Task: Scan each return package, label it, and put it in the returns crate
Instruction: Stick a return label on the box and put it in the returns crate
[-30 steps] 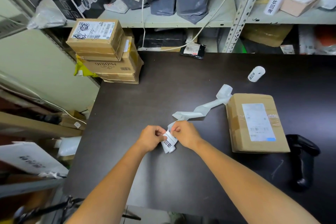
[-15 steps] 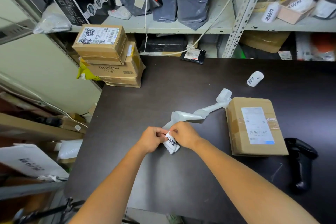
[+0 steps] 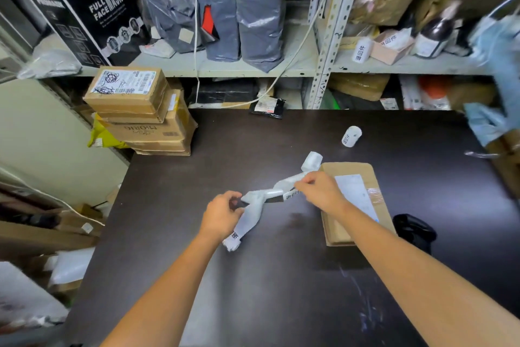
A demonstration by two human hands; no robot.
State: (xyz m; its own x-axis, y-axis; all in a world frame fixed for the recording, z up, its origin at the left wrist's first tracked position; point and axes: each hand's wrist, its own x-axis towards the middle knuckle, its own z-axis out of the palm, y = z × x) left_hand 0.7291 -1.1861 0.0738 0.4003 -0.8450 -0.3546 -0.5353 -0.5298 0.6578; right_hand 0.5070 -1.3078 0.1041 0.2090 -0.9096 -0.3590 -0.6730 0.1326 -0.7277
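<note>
Package (image 3: 334,230) lies on the desk (image 3: 281,290) under the right forearm, while the right grip (image 3: 320,192) pinches a peeled label (image 3: 291,194) and the left grip (image 3: 222,214) clamps the backing strip (image 3: 254,213); the sticky label could fold onto itself or land crooked.

Matt dark wood-grain table (image 3: 281,276), brown cardboard package (image 3: 349,169), glossy white label strip (image 3: 253,211).
</note>
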